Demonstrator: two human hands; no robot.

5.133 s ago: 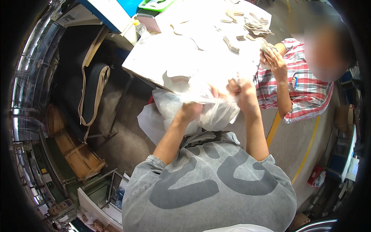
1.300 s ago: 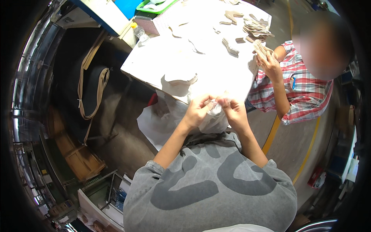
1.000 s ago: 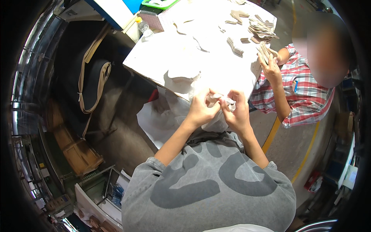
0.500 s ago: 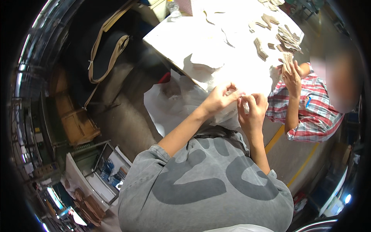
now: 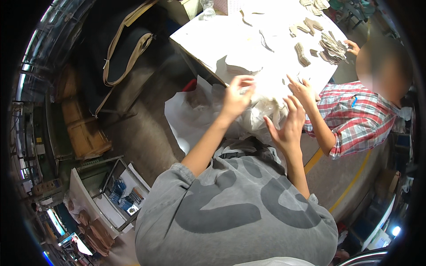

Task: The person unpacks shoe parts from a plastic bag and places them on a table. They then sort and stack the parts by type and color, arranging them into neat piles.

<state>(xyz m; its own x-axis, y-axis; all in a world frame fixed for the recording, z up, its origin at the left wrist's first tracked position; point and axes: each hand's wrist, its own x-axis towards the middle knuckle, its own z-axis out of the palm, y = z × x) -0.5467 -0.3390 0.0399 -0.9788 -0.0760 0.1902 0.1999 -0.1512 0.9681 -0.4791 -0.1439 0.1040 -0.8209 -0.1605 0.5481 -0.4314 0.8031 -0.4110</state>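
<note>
Above the table's near edge, my left hand (image 5: 238, 99) is raised with its fingers loosely bent and apart; the fingertips are slightly blurred, and nothing shows in them. My right hand (image 5: 289, 126) is open, thumb and fingers spread. Between both hands lies a crumpled whitish plastic bag (image 5: 264, 114), its contents hard to make out in the glare. Just beyond my left hand stands a stack of white pieces (image 5: 242, 63) on the white table (image 5: 195, 33). A co-worker's hand (image 5: 302, 92) reaches over the table close to my right fingers.
The co-worker in a plaid shirt (image 5: 350, 119) stands at the right, other hand by a pile of beige cut pieces (image 5: 332, 47). More pieces (image 5: 302, 54) lie nearby. A clear bottle (image 5: 207, 9) stands at the far left. White sheeting (image 5: 177, 117) hangs below the edge.
My hands have parted from their pinch close together; the left moved left and up, the right opened. The co-worker's one hand came toward mine, and the beige bundle is out of their hands.
</note>
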